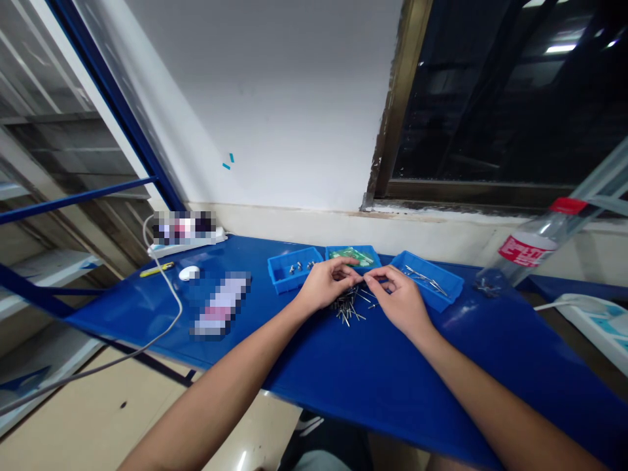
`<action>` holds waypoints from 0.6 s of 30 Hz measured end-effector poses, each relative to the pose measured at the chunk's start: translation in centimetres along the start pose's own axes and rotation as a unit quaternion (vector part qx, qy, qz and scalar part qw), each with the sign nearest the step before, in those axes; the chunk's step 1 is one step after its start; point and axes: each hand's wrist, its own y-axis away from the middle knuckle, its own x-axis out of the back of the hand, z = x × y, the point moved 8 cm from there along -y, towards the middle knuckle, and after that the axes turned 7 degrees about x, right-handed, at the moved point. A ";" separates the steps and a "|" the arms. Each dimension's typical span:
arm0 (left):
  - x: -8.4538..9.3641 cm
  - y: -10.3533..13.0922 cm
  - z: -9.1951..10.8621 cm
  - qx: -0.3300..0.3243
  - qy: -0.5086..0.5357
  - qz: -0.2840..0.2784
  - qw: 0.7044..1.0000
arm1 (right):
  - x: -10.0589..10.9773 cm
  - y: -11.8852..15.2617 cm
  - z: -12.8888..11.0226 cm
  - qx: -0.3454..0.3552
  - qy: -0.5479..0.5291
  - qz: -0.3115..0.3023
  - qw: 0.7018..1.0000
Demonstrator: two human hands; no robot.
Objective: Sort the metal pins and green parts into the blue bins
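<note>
My left hand (328,282) and my right hand (396,297) meet over the blue table, fingertips pinched close together. What they pinch is too small to make out. Just below them lies a loose pile of thin metal pins (347,309), some with thicker ends. Behind my left hand a blue bin (289,286) holds a few small metal parts (300,267). The middle blue bin (373,250), partly hidden by my fingers, contains green and clear pieces (350,254). Beyond my right hand another blue bin (454,291) holds several long metal pins (426,279).
At the right stands a clear plastic bottle (527,252) with dark bits at its bottom. On the left are a yellow cutter (157,269), a white rounded object (189,273), a blurred flat object (223,307) and a power strip (189,244) with a cable (176,297).
</note>
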 end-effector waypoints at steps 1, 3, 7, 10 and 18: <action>0.2 0.0 0.1 -0.002 0.019 0.008 1.000 | -0.1 0.1 0.0 -0.002 0.010 -0.006 1.000; 0.5 -0.2 0.1 0.002 0.063 0.022 0.998 | -0.7 0.2 0.1 -0.007 0.028 -0.037 0.999; 0.2 -0.3 -0.1 0.026 0.105 0.005 0.994 | -1.7 0.3 0.2 -0.010 0.032 -0.088 0.996; -0.1 -0.2 0.1 0.030 0.053 -0.019 0.998 | -1.6 0.3 0.6 -0.019 -0.003 -0.078 0.997; 0.3 -0.3 0.9 -0.013 0.049 -0.006 0.999 | -1.5 0.3 1.0 -0.045 -0.056 -0.066 0.995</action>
